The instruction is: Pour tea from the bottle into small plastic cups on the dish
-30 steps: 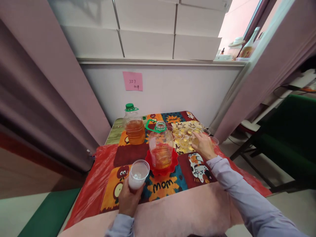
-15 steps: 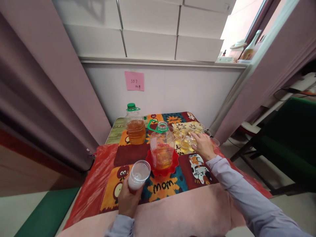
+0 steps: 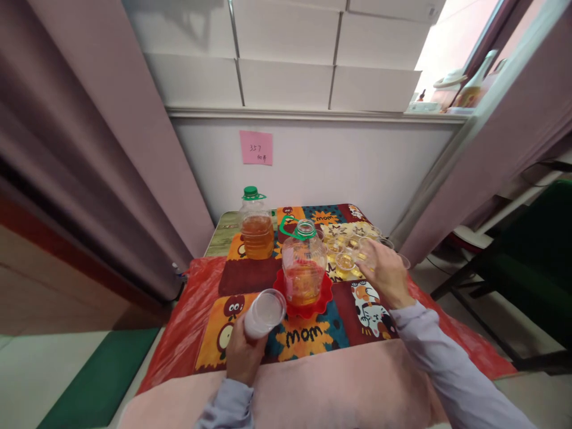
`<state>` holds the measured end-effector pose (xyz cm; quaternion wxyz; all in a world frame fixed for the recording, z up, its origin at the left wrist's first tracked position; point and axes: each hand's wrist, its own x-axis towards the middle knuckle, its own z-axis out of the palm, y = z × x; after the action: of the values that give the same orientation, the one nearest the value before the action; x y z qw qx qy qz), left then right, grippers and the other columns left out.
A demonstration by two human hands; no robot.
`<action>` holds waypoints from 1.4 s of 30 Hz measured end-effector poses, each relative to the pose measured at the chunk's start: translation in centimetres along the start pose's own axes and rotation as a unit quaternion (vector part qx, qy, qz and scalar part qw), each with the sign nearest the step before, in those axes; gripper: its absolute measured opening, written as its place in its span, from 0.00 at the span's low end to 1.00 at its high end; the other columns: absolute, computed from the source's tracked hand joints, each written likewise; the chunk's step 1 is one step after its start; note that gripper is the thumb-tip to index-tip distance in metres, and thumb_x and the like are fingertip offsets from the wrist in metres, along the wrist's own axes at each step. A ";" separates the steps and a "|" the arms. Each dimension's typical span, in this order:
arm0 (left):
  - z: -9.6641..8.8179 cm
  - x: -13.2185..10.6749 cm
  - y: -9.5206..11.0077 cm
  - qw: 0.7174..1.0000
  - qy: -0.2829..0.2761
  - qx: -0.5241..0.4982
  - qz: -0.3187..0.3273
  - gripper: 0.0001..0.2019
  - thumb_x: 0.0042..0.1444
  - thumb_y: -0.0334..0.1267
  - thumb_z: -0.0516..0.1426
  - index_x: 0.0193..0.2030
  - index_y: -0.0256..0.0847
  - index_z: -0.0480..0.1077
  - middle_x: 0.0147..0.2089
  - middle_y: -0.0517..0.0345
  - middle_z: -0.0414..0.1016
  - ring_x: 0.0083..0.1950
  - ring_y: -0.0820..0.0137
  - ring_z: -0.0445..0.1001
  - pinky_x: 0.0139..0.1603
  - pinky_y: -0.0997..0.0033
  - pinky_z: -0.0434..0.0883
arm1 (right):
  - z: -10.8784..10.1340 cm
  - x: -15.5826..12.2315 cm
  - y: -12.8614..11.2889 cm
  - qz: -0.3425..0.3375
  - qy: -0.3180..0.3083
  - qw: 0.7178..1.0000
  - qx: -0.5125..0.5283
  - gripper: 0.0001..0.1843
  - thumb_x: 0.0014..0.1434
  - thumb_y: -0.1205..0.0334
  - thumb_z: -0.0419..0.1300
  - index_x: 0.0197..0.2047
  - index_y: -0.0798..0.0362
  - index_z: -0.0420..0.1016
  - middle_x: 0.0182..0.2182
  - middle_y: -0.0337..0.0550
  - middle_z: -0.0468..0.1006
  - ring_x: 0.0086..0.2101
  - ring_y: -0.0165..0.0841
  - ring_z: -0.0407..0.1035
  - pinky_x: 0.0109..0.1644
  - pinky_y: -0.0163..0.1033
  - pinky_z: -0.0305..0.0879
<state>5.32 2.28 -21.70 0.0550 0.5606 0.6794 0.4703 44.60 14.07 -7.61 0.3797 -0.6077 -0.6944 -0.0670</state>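
Note:
My left hand [image 3: 243, 353] is wrapped round a stack of clear plastic cups [image 3: 264, 312], tilted to the right, above the near left of the patterned tablecloth [image 3: 308, 338]. My right hand [image 3: 386, 275] is further back on the right, its fingers curled at the edge of a group of several small cups of amber liquid [image 3: 346, 262]; I cannot make out whether it holds one. An open jug [image 3: 304, 271], partly full of amber liquid, stands on a red dish [image 3: 305, 298] between my hands. A second jug with a green cap [image 3: 256, 225] stands behind it on the left.
The small table stands against a white wall with a pink note [image 3: 256, 148]. Grey curtains [image 3: 89, 149] hang on both sides. A dark green chair [image 3: 531, 262] is at the right. A pink cloth [image 3: 339, 381] lies along the near edge.
The view has shifted, so everything sits a little further right. My right hand has drawn slightly back and up from the small cups. The cup stack leans more to the right.

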 end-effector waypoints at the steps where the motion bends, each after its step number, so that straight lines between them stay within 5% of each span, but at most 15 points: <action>1: 0.1 -0.2 -0.2 1.000 0.000 0.003 0.016 0.27 0.56 0.53 0.65 0.58 0.41 0.72 0.50 0.45 0.85 0.49 0.52 0.85 0.48 0.56 0.81 | -0.7 -0.5 -1.1 0.037 0.035 0.996 0.067 0.36 0.61 0.49 0.69 0.67 0.55 0.70 0.57 0.61 0.81 0.54 0.54 0.77 0.58 0.59 0.73; 4: 0.3 -0.6 -0.3 0.998 0.005 0.012 0.065 0.26 0.58 0.50 0.64 0.59 0.40 0.71 0.52 0.43 0.84 0.51 0.51 0.85 0.50 0.54 0.81 | -2.9 -2.5 -5.6 0.110 0.072 0.947 0.292 0.42 0.61 0.45 0.72 0.71 0.49 0.63 0.59 0.57 0.81 0.53 0.48 0.80 0.53 0.54 0.80; 9: 0.3 -0.8 0.3 0.992 0.012 0.010 0.129 0.23 0.62 0.45 0.62 0.61 0.40 0.70 0.52 0.43 0.84 0.52 0.53 0.85 0.51 0.54 0.81 | -3.7 -6.3 -14.1 0.085 0.018 0.877 0.472 0.36 0.68 0.51 0.68 0.74 0.44 0.63 0.64 0.54 0.77 0.59 0.45 0.78 0.57 0.50 0.82; 14: 0.0 -0.8 0.8 0.989 0.004 0.000 0.148 0.23 0.63 0.44 0.62 0.63 0.40 0.69 0.51 0.44 0.83 0.51 0.55 0.85 0.50 0.55 0.82 | -0.7 -9.0 -18.2 -0.013 -0.015 0.895 0.446 0.39 0.69 0.53 0.66 0.78 0.43 0.58 0.68 0.54 0.73 0.61 0.47 0.76 0.60 0.52 0.81; 20: 0.1 -1.1 0.8 0.987 -0.008 -0.023 0.156 0.24 0.63 0.48 0.63 0.62 0.39 0.69 0.51 0.44 0.83 0.50 0.55 0.85 0.48 0.55 0.83 | 2.7 -11.2 -18.2 -0.136 -0.102 0.947 0.272 0.43 0.74 0.42 0.57 0.83 0.47 0.47 0.75 0.58 0.63 0.72 0.53 0.62 0.71 0.62 0.69; 24: -0.1 -1.2 0.9 0.989 -0.019 -0.033 0.141 0.22 0.64 0.43 0.61 0.62 0.39 0.70 0.52 0.44 0.83 0.52 0.56 0.84 0.51 0.55 0.82 | 3.0 -12.3 -17.7 -0.189 -0.122 0.949 0.220 0.53 0.71 0.31 0.54 0.85 0.49 0.37 0.77 0.61 0.59 0.73 0.59 0.60 0.72 0.69 0.64; 30: -0.3 -1.2 1.2 0.991 -0.052 -0.021 0.118 0.22 0.64 0.44 0.62 0.62 0.39 0.72 0.54 0.42 0.83 0.55 0.54 0.84 0.55 0.54 0.81 | 2.5 -12.7 -18.0 -0.198 -0.061 0.957 0.202 0.53 0.70 0.31 0.55 0.85 0.45 0.37 0.77 0.57 0.61 0.75 0.61 0.56 0.75 0.74 0.55; 33: -0.2 -1.0 1.1 0.991 -0.053 -0.029 0.118 0.21 0.63 0.44 0.62 0.60 0.39 0.73 0.54 0.40 0.83 0.55 0.53 0.84 0.57 0.51 0.80 | 3.1 -12.6 -18.0 -0.227 -0.099 0.944 0.219 0.52 0.71 0.31 0.53 0.85 0.46 0.37 0.76 0.58 0.62 0.75 0.58 0.56 0.75 0.70 0.59; 37: -0.3 -0.9 1.4 0.994 -0.046 -0.033 0.094 0.21 0.61 0.46 0.62 0.57 0.39 0.74 0.53 0.37 0.83 0.56 0.48 0.83 0.60 0.46 0.79 | 3.1 -12.3 -17.4 -0.189 -0.158 0.929 0.275 0.49 0.73 0.29 0.45 0.84 0.47 0.40 0.78 0.57 0.58 0.76 0.54 0.53 0.76 0.65 0.60; 42: -0.9 -0.5 1.9 0.999 -0.015 -0.024 0.034 0.24 0.59 0.50 0.62 0.58 0.41 0.71 0.49 0.42 0.84 0.49 0.52 0.85 0.49 0.53 0.81 | 1.1 -10.7 -13.9 -0.070 -0.044 0.956 0.280 0.42 0.76 0.36 0.46 0.83 0.46 0.45 0.79 0.55 0.56 0.77 0.53 0.52 0.77 0.66 0.57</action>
<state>6.29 1.29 -20.13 0.0631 0.5891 0.6473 0.4796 31.38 2.72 -9.79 0.4979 -0.4292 -0.7422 0.1309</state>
